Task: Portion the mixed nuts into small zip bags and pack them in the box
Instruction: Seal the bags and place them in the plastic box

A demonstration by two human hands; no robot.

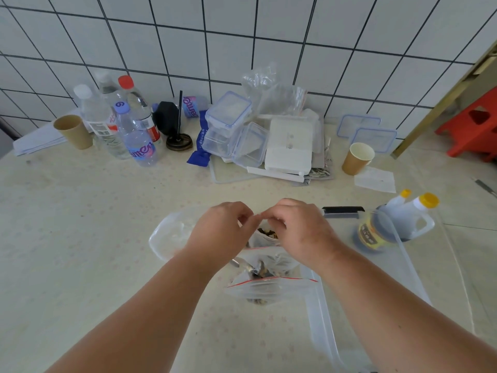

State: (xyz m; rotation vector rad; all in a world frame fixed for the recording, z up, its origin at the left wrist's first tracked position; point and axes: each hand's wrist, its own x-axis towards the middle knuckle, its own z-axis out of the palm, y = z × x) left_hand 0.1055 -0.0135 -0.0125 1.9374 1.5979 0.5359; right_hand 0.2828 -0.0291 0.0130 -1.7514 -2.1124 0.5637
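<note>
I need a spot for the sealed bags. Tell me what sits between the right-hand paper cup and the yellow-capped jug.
In the head view, a folded white sheet of paper lies between the paper cup and the yellow-capped jug; the rest of that stretch is bare table.

A home kitchen: a white tiled wall backs the surface, with water bottles, food containers and paper cups along that wall.
</note>
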